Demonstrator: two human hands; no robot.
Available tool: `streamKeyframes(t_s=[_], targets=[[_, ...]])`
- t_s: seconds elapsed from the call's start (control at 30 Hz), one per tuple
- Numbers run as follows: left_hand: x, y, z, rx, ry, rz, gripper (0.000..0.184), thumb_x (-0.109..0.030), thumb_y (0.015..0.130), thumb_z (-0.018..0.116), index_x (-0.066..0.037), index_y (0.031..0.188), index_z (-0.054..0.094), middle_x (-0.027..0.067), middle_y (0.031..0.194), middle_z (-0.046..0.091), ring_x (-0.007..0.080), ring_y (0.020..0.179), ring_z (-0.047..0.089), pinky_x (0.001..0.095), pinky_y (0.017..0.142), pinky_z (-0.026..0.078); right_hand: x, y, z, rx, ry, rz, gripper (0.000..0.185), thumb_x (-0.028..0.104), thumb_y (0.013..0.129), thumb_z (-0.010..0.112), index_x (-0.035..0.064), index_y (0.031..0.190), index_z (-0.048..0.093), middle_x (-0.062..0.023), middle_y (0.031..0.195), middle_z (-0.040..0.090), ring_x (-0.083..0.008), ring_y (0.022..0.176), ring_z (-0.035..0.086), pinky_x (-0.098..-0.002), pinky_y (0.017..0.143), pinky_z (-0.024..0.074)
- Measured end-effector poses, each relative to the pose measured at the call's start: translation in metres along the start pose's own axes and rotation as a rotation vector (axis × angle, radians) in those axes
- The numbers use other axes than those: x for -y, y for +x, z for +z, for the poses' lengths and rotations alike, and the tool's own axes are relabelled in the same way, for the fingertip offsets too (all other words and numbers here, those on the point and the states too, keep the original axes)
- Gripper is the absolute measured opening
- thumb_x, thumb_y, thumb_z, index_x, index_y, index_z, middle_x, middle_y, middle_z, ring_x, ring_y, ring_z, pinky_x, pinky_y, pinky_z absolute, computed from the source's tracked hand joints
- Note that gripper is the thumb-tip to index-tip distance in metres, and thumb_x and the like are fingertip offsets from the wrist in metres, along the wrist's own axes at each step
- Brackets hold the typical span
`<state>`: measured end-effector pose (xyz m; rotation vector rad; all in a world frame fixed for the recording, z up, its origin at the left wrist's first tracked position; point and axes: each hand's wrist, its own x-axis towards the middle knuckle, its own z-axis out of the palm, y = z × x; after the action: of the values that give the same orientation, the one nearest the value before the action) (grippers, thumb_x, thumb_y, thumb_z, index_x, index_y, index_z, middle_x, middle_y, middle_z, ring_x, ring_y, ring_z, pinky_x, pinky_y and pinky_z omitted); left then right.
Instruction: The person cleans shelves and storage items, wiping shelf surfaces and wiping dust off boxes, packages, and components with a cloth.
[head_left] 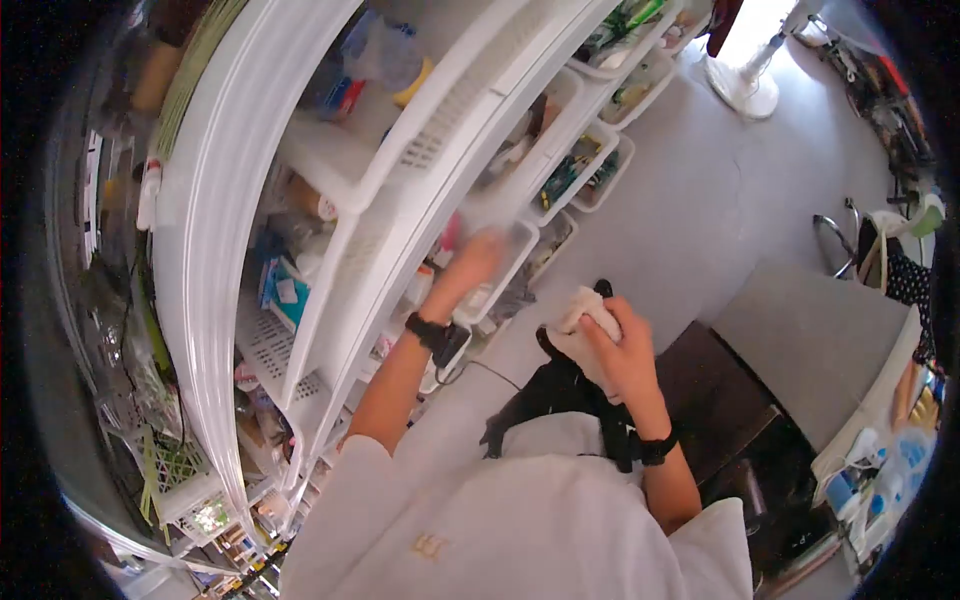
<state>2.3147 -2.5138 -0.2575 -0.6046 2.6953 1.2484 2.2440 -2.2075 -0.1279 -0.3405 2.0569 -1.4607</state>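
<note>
My left hand [478, 258] reaches to a white shelf basket [518, 262] at the middle of the view. It is smeared by motion, so its fingers cannot be made out. A black band with a dark device [436, 338] is on that wrist. My right hand [625, 350] is closed round a crumpled whitish cloth [583, 330], held in front of my body. Another black band [655, 448] circles the right wrist.
White shelves [400, 210] with baskets of small goods run along the left. A dark brown box or cabinet [710, 400] and a grey panel [815, 340] stand at the right. A white fan base [742, 88] rests on the grey floor [690, 200].
</note>
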Motion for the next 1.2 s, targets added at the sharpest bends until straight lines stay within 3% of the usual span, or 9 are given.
streamKeyframes(t_s=[0.03,0.17,0.27,0.5,0.63,0.83,0.9,1.13,1.2], targets=[[-0.007,0.022,0.005,-0.163,0.171,0.255,0.018,-0.01,0.097,0.048,-0.001,0.105,0.06,0.0096,0.078,0.057,0.0228,0.074,0.059,0.0368,0.072,0.05,0.0,0.004,-0.008,-0.007,-0.004,0.001,0.029,0.025,0.088,0.072,0.0003,0.099,0.061,-0.0221,0.08,0.065,-0.0339,0.07,0.065,-0.0385,0.066,0.0502],[-0.044,0.098,-0.001,-0.025,0.326,0.01,0.033,-0.001,0.085,0.051,-0.006,0.116,0.059,0.0178,0.101,0.066,0.0329,0.098,0.064,0.0417,0.086,0.049,-0.002,0.023,-0.036,-0.027,0.011,0.018,0.026,0.024,0.089,0.071,0.0012,0.098,0.061,-0.0208,0.081,0.067,-0.0319,0.072,0.066,-0.0384,0.066,0.0501],[-0.033,0.133,0.004,-0.305,0.36,-0.059,0.032,-0.005,0.087,0.053,-0.008,0.119,0.059,0.0188,0.106,0.067,0.0368,0.101,0.064,0.0449,0.087,0.049,0.001,0.028,-0.049,-0.022,0.015,0.099,0.026,0.023,0.089,0.071,0.0013,0.099,0.061,-0.02,0.082,0.067,-0.0314,0.073,0.067,-0.0383,0.067,0.0501],[-0.016,0.164,0.006,-0.154,0.367,-0.468,0.083,-0.054,0.088,0.058,0.004,0.144,0.04,0.0334,0.146,0.041,0.0458,0.137,0.04,0.0491,0.116,0.029,-0.007,0.041,-0.06,-0.091,-0.023,0.115,0.026,0.024,0.09,0.071,0.0014,0.1,0.061,-0.0194,0.081,0.066,-0.0302,0.071,0.065,-0.0372,0.066,0.0497],[-0.015,0.171,0.005,-0.171,0.217,-0.599,0.096,-0.061,0.086,0.061,0.007,0.148,0.033,0.0304,0.155,0.03,0.0416,0.145,0.029,0.0427,0.119,0.022,0.005,0.056,-0.058,-0.115,-0.002,0.142,0.028,0.024,0.089,0.072,0.0016,0.102,0.061,-0.0195,0.079,0.065,-0.0318,0.069,0.064,-0.0368,0.064,0.0494],[-0.008,0.179,0.0,-0.166,-0.002,-0.404,0.096,-0.048,0.08,0.074,0.007,0.147,0.034,0.0252,0.154,0.035,0.0399,0.142,0.035,0.041,0.117,0.027,0.034,0.092,-0.063,-0.112,-0.084,-0.031,0.028,0.024,0.088,0.072,0.0016,0.101,0.061,-0.0216,0.08,0.064,-0.0381,0.07,0.064,-0.0399,0.063,0.0498],[-0.022,0.176,-0.002,-0.151,-0.067,-0.495,0.097,-0.047,0.079,0.076,0.008,0.147,0.033,0.0272,0.152,0.037,0.0407,0.141,0.036,0.0412,0.117,0.028,0.039,0.101,-0.069,-0.095,-0.109,-0.067,0.028,0.025,0.088,0.071,0.0018,0.1,0.061,-0.0228,0.081,0.064,-0.0406,0.072,0.064,-0.0416,0.063,0.0499],[-0.011,0.13,0.017,-0.513,0.228,-0.487,0.084,-0.056,0.086,0.062,0.006,0.141,0.045,0.0299,0.144,0.046,0.0436,0.133,0.045,0.0419,0.113,0.031,0.04,0.15,-0.118,0.035,-0.134,-0.051,0.032,0.028,0.088,0.07,-0.0001,0.1,0.061,-0.0252,0.082,0.064,-0.0447,0.079,0.064,-0.0445,0.065,0.0504],[-0.049,0.117,0.011,-0.56,0.146,-0.53,0.08,-0.047,0.085,0.068,0.007,0.139,0.047,0.0316,0.143,0.047,0.0467,0.131,0.045,0.0431,0.113,0.031,0.033,0.167,-0.132,0.079,-0.146,-0.093,0.033,0.029,0.089,0.069,-0.0007,0.103,0.062,-0.0262,0.084,0.065,-0.0458,0.081,0.064,-0.0445,0.067,0.051]])
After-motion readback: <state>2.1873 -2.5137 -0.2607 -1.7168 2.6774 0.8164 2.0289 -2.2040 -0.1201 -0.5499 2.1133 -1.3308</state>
